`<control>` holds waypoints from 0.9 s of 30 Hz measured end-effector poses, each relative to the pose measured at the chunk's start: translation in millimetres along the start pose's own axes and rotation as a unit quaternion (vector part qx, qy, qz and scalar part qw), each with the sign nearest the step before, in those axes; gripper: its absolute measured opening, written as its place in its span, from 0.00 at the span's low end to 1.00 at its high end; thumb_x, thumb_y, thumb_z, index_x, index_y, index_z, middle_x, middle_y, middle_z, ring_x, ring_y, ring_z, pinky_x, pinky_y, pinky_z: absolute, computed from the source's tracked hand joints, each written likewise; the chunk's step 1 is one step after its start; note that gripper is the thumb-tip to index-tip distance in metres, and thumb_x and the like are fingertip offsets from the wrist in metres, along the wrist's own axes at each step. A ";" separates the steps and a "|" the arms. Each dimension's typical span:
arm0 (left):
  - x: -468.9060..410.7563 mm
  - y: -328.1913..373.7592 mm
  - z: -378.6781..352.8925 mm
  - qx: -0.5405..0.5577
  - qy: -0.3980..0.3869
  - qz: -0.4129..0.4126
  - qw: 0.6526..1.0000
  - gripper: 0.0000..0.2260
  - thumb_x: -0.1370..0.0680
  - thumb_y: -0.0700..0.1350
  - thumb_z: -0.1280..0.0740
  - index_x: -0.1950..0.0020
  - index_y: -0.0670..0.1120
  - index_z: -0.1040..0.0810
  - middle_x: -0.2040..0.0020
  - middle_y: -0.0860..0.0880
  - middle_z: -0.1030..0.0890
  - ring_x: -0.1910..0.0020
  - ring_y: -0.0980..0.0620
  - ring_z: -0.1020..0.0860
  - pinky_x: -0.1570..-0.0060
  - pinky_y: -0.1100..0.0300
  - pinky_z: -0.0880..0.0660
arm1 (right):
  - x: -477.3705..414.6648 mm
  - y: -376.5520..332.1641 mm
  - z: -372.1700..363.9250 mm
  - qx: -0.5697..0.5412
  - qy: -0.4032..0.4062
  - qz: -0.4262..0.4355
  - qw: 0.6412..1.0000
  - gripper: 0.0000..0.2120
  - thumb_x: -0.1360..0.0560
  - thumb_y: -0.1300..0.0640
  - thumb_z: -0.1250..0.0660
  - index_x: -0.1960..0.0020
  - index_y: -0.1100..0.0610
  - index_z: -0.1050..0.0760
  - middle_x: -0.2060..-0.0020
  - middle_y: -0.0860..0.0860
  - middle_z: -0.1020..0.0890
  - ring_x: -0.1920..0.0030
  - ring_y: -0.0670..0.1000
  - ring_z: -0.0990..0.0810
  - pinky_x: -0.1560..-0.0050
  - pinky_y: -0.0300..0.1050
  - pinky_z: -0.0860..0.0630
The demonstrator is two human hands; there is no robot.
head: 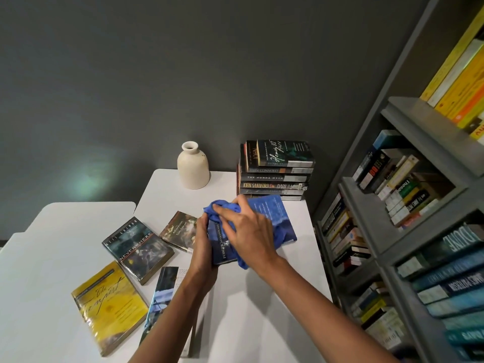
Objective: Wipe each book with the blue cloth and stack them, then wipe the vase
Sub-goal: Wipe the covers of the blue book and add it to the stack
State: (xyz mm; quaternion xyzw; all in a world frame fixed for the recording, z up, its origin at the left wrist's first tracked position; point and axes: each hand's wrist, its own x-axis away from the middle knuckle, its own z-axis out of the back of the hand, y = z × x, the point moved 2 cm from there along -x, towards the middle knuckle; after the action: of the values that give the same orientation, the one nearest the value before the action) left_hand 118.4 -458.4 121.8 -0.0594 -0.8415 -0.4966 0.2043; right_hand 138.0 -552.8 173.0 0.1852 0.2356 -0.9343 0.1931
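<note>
Yellow book (pixel 110 307): flat on the white table (pixel 262 310), nearest my left edge.
Grey book (pixel 137 248): flat, just beyond the yellow one, their corners close.
Long book (pixel 163 289): partly hidden under my left forearm.
Small book (pixel 179 230): flat, just beside my left hand.
Vase (pixel 193 166): upright at the back of the table, by the wall.
Left hand (pixel 203 247): fingers curled round the spine edge of the blue book (pixel 272 216).
Blue cloth (pixel 222 208): bunched on that book's cover.
Right hand (pixel 246 229): clutching the cloth against the cover.
Stack (pixel 276 171): several books piled at the back right corner.
Shelves (pixel 408 205): full of books, on my right.
</note>
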 end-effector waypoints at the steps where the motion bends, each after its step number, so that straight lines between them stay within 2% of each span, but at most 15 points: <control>1: -0.6 -1.6 0.4 0.016 0.000 0.008 1.000 0.26 0.18 0.62 0.48 0.32 0.47 0.24 0.40 0.40 0.18 0.41 0.38 0.20 0.45 0.43 0.23 | -1.4 -1.8 -1.6 0.003 -0.003 0.005 1.000 0.15 0.29 0.53 0.27 0.42 0.44 0.20 0.57 0.49 0.26 0.69 0.50 0.23 0.74 0.42 0.25; 3: -1.7 -4.9 1.1 0.035 0.002 0.012 0.999 0.27 0.19 0.63 0.49 0.33 0.47 0.24 0.41 0.42 0.17 0.44 0.41 0.19 0.51 0.49 0.21 | -1.1 -5.6 -2.9 -0.002 -0.013 0.016 1.000 0.15 0.29 0.53 0.27 0.42 0.44 0.20 0.56 0.50 0.26 0.67 0.50 0.22 0.73 0.43 0.24; 5: -4.2 -4.8 2.7 0.061 0.001 0.014 0.998 0.26 0.18 0.63 0.49 0.37 0.47 0.23 0.48 0.45 0.15 0.52 0.47 0.16 0.60 0.56 0.19 | 3.5 -8.3 -2.6 -0.017 -0.023 0.031 0.999 0.16 0.29 0.54 0.27 0.43 0.44 0.20 0.55 0.51 0.26 0.66 0.51 0.21 0.73 0.43 0.25; 7: -7.4 -2.3 7.2 0.090 -0.013 0.017 0.996 0.27 0.19 0.63 0.50 0.46 0.47 0.19 0.57 0.47 0.14 0.60 0.51 0.15 0.66 0.61 0.20 | 13.3 -8.6 -0.8 -0.033 -0.039 0.053 0.997 0.16 0.29 0.55 0.28 0.42 0.43 0.21 0.54 0.50 0.26 0.64 0.50 0.21 0.72 0.40 0.27; 9: -11.1 -0.3 13.3 0.080 -0.026 0.008 0.996 0.32 0.20 0.65 0.51 0.59 0.45 0.15 0.65 0.46 0.15 0.69 0.51 0.17 0.73 0.65 0.23 | 25.7 -6.8 1.0 -0.047 -0.067 0.080 0.993 0.17 0.27 0.55 0.30 0.40 0.42 0.22 0.52 0.50 0.27 0.62 0.50 0.22 0.70 0.39 0.30; 10: -12.3 -0.1 14.7 0.075 -0.033 0.006 0.997 0.34 0.20 0.65 0.51 0.60 0.43 0.15 0.66 0.45 0.16 0.71 0.51 0.17 0.75 0.66 0.24 | 31.1 -5.1 1.8 -0.052 -0.079 0.089 0.992 0.17 0.27 0.55 0.31 0.40 0.42 0.22 0.52 0.49 0.27 0.62 0.50 0.22 0.70 0.38 0.32; 11: -11.9 -0.3 14.9 0.075 -0.032 0.006 0.997 0.33 0.20 0.65 0.51 0.58 0.41 0.17 0.66 0.43 0.16 0.71 0.50 0.17 0.74 0.65 0.24 | 34.8 -2.0 2.5 -0.053 -0.089 0.091 0.990 0.17 0.27 0.54 0.32 0.40 0.41 0.23 0.52 0.49 0.27 0.63 0.50 0.22 0.70 0.38 0.32; 13: -11.5 -1.9 15.5 0.088 -0.016 0.002 0.996 0.30 0.20 0.65 0.49 0.48 0.41 0.19 0.57 0.40 0.15 0.64 0.46 0.16 0.68 0.59 0.20 | 33.2 12.1 4.1 -0.040 -0.074 0.071 0.994 0.16 0.26 0.53 0.34 0.41 0.39 0.23 0.52 0.48 0.26 0.65 0.51 0.21 0.71 0.41 0.28; 15: -10.0 -2.2 13.1 0.084 -0.003 -0.012 0.996 0.28 0.20 0.65 0.47 0.37 0.44 0.23 0.47 0.40 0.16 0.54 0.41 0.16 0.62 0.50 0.18 | 24.1 34.1 6.8 -0.023 -0.031 0.004 0.999 0.16 0.25 0.52 0.35 0.40 0.38 0.23 0.52 0.48 0.26 0.66 0.53 0.21 0.70 0.46 0.23; 18: -10.8 0.8 9.0 0.078 0.022 -0.035 0.996 0.29 0.21 0.66 0.44 0.31 0.46 0.29 0.40 0.40 0.19 0.45 0.37 0.18 0.59 0.45 0.19 | 17.0 44.9 4.8 -0.027 0.016 -0.048 0.998 0.15 0.25 0.52 0.35 0.39 0.42 0.23 0.53 0.49 0.26 0.66 0.53 0.21 0.70 0.51 0.21; 23: -16.1 1.2 7.2 0.138 0.056 -0.031 0.988 0.37 0.25 0.68 0.39 0.29 0.40 0.31 0.35 0.35 0.24 0.38 0.38 0.23 0.48 0.49 0.19 | 42.7 -3.9 -5.3 -0.064 -0.009 0.067 0.996 0.15 0.24 0.49 0.38 0.39 0.41 0.23 0.51 0.48 0.24 0.63 0.48 0.21 0.69 0.41 0.25; 25: -18.6 0.6 11.4 0.146 0.048 -0.028 0.988 0.37 0.25 0.69 0.39 0.28 0.41 0.32 0.33 0.35 0.25 0.37 0.36 0.24 0.52 0.48 0.19 | 42.1 11.8 -0.5 -0.052 0.001 0.068 0.996 0.14 0.25 0.48 0.38 0.40 0.40 0.23 0.53 0.47 0.25 0.65 0.47 0.22 0.71 0.41 0.26; 27: -19.1 -0.9 14.3 0.152 0.051 -0.048 0.986 0.33 0.23 0.67 0.40 0.27 0.44 0.33 0.33 0.38 0.25 0.38 0.36 0.23 0.57 0.43 0.19 | 34.3 38.7 5.9 -0.035 0.040 0.013 0.999 0.14 0.25 0.46 0.40 0.41 0.40 0.22 0.54 0.47 0.26 0.68 0.49 0.22 0.73 0.42 0.26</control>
State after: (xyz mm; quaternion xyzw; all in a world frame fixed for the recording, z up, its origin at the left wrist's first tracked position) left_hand 131.4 -444.6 107.3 0.0377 -0.8975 -0.3747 0.2295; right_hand 124.4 -596.6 148.6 0.2183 0.2729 -0.9150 0.2016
